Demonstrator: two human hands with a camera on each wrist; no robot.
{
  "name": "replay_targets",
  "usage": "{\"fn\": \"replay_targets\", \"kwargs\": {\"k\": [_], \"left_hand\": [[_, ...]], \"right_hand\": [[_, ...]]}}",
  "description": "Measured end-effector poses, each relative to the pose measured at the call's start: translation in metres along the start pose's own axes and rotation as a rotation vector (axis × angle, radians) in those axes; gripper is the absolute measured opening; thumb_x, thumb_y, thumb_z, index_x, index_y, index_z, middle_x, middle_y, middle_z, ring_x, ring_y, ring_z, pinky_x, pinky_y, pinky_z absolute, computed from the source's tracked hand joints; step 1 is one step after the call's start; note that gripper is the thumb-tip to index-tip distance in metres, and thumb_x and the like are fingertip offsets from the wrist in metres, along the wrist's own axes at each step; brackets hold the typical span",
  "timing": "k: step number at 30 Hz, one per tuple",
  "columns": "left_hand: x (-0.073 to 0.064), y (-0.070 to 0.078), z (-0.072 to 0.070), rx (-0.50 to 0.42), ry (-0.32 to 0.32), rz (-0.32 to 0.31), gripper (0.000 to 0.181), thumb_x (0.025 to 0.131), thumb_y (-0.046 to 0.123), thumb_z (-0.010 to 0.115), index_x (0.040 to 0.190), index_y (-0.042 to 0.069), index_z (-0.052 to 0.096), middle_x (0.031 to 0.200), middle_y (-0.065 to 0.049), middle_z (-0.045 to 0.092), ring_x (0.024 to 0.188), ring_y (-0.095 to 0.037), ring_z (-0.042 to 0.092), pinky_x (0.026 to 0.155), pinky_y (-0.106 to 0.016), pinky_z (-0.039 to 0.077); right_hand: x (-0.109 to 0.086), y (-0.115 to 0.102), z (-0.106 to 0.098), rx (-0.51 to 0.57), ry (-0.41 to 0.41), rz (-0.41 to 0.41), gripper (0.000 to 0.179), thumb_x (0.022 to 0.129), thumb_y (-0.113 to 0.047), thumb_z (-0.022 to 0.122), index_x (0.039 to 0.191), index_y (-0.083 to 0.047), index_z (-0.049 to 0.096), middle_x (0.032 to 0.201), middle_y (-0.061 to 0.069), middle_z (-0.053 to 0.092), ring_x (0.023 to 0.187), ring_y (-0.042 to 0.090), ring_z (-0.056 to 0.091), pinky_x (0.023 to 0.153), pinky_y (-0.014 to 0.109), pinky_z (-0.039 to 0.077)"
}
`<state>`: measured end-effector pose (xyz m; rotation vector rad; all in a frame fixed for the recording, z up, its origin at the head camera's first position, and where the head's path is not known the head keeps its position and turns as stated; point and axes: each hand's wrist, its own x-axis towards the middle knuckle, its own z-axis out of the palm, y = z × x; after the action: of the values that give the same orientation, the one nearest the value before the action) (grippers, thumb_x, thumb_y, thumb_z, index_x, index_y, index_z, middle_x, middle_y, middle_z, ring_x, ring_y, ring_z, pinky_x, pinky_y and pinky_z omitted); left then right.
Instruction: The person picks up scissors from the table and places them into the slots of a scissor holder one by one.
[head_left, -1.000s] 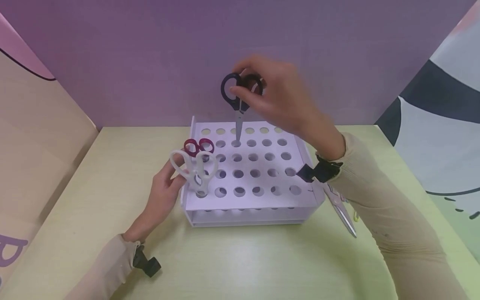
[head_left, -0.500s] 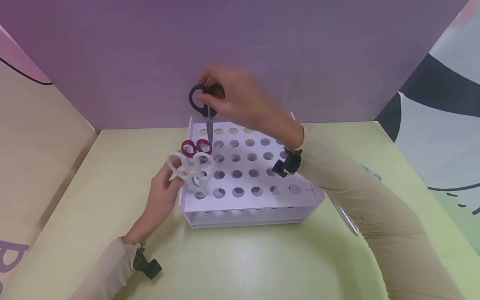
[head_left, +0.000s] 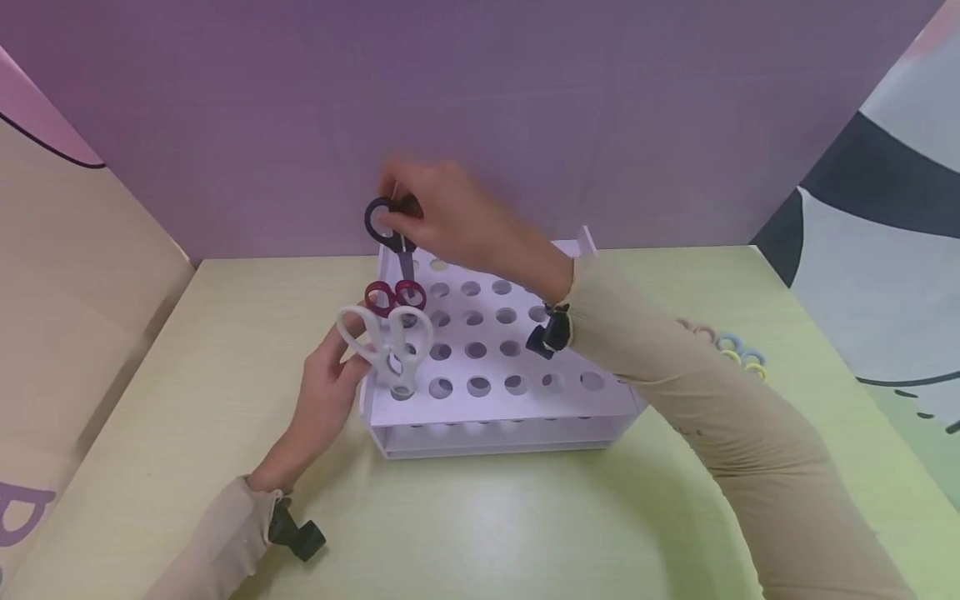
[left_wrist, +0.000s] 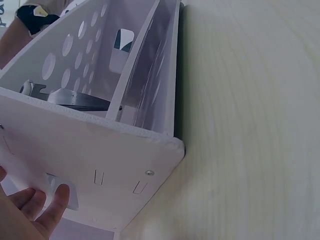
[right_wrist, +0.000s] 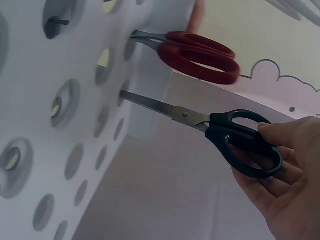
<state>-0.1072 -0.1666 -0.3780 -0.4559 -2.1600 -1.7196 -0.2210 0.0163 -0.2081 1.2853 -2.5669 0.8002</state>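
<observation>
A pair of black-handled scissors (right_wrist: 245,142) is pinched by the handles in my right hand (head_left: 450,208). Its blades point down, and the tip is at a hole in the back left of the white rack (head_left: 487,400). Red-handled scissors (head_left: 395,297) stand upright in a hole just in front. White-handled scissors (head_left: 386,350) stand in the left column too, nearest me. Against the rack's left side panel rests my left hand (head_left: 326,387); the left wrist view has its fingertips (left_wrist: 60,197) touching around the slot. A metal blade (left_wrist: 80,99) shows inside the rack.
More scissors with pink, blue and yellow handles (head_left: 731,346) lie on the table (head_left: 480,533) right of the rack, partly behind the right sleeve (head_left: 697,408). A purple panel (head_left: 300,125) rises at the back.
My right hand has carried the black-handled scissors leftward over the rack, then lowered them toward the back-left hole behind the red ones. The left hand has stayed put.
</observation>
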Motion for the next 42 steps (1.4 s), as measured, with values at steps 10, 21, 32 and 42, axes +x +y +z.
{"fn": "replay_targets", "kwargs": {"k": [10, 21, 32, 42], "left_hand": [[-0.001, -0.001, -0.002, 0.006, 0.009, 0.003, 0.044, 0.097, 0.007, 0.052, 0.141, 0.011, 0.054, 0.142, -0.01, 0.055, 0.137, -0.021, 0.045, 0.1, -0.02, 0.046], [-0.001, -0.003, -0.005, 0.02, 0.011, 0.007, 0.046, 0.097, 0.007, 0.051, 0.142, 0.013, 0.053, 0.141, -0.01, 0.056, 0.135, -0.021, 0.047, 0.099, -0.019, 0.047], [-0.001, -0.003, -0.005, 0.038, 0.008, -0.003, 0.047, 0.097, 0.008, 0.051, 0.144, 0.013, 0.052, 0.142, -0.01, 0.055, 0.138, -0.022, 0.044, 0.101, -0.02, 0.045], [0.0, -0.002, -0.006, 0.063, 0.009, 0.004, 0.047, 0.097, 0.009, 0.05, 0.144, 0.014, 0.052, 0.142, -0.011, 0.056, 0.138, -0.023, 0.044, 0.101, -0.019, 0.045]], "right_hand": [[0.005, 0.006, 0.028, -0.135, -0.224, 0.08, 0.022, 0.092, -0.021, 0.072, 0.108, -0.011, 0.061, 0.101, 0.002, 0.067, 0.091, 0.013, 0.061, 0.078, 0.018, 0.054], [0.006, 0.013, 0.038, -0.108, -0.276, 0.064, 0.018, 0.093, -0.016, 0.07, 0.107, -0.007, 0.063, 0.096, 0.003, 0.067, 0.086, 0.014, 0.06, 0.076, 0.02, 0.054], [-0.002, 0.025, 0.03, -0.003, -0.279, 0.046, 0.025, 0.094, -0.017, 0.069, 0.117, -0.007, 0.063, 0.106, 0.005, 0.071, 0.094, 0.014, 0.065, 0.082, 0.022, 0.055], [-0.025, 0.035, 0.002, -0.012, -0.247, 0.098, 0.031, 0.096, -0.014, 0.066, 0.125, -0.005, 0.062, 0.106, 0.008, 0.071, 0.095, 0.018, 0.065, 0.086, 0.028, 0.055]]}}
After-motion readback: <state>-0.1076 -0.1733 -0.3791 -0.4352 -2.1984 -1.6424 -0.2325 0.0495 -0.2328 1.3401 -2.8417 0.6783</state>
